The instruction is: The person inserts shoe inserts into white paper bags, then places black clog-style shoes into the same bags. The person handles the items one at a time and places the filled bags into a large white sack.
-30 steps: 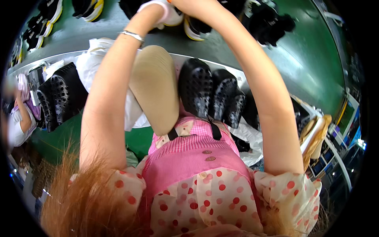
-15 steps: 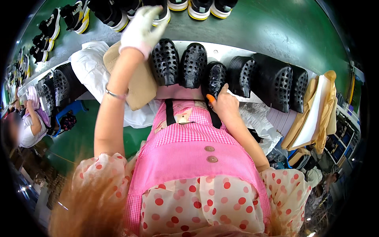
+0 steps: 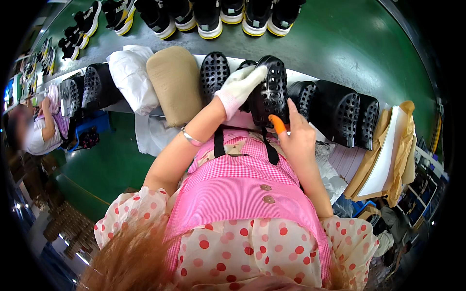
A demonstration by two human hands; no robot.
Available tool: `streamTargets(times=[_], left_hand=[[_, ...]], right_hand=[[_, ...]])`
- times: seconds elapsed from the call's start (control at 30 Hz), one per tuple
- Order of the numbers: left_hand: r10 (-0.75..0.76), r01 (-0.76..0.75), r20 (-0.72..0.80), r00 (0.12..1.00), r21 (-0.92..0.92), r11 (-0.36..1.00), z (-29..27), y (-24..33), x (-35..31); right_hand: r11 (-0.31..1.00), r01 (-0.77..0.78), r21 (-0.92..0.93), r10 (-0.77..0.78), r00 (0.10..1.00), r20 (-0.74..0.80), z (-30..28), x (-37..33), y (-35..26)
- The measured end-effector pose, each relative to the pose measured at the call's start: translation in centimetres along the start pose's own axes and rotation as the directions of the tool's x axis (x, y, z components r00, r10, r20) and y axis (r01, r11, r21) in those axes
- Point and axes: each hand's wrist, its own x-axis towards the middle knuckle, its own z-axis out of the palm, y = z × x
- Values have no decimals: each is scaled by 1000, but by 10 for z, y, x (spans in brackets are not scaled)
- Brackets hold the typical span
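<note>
My left hand, in a white glove, grips the upper left side of a black perforated insole, a shoe-shaped piece dotted with round holes. At its lower right end is my right hand, bare except for an orange finger cot on the thumb. That thumb presses on the lower edge and the index finger lies along the right side. Behind the held piece, another black perforated piece is partly hidden. To the left stands a similar one; to the right is a stack of them.
Several black-and-white sneakers with yellow soles line the green table beyond. A tan padded bundle and a white bag lie left. More black stacks and brown paper sit right. Another person sits far left.
My left hand has come down from the sneakers and taken hold of the black insole. The piece is raised and turned between my hands. My right hand has shifted slightly right and nearer me.
</note>
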Motion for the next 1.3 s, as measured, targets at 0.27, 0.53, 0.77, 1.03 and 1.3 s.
streamTargets(times=[0.27, 0.53, 0.77, 1.03, 1.3], left_hand=[[81, -62, 29, 996, -405, 912, -5, -11, 7], [154, -65, 72, 985, -679, 731, 6, -33, 17], [164, -161, -24, 986, 96, 982, 8, -43, 13], [136, -43, -146, 980, 510, 859, 33, -107, 18], [649, -406, -50, 759, 743, 532, 42, -87, 0]], right_hand=[[695, -356, 624, 292, 934, 208, 12, 9, 3], [251, -485, 838, 352, 852, 388, -1, -1, 18], [396, -443, 804, 434, 862, 262, -32, -22, 50], [470, -464, 751, 449, 858, 249, -22, -37, 63], [557, -498, 665, 473, 848, 239, -25, -31, 56]])
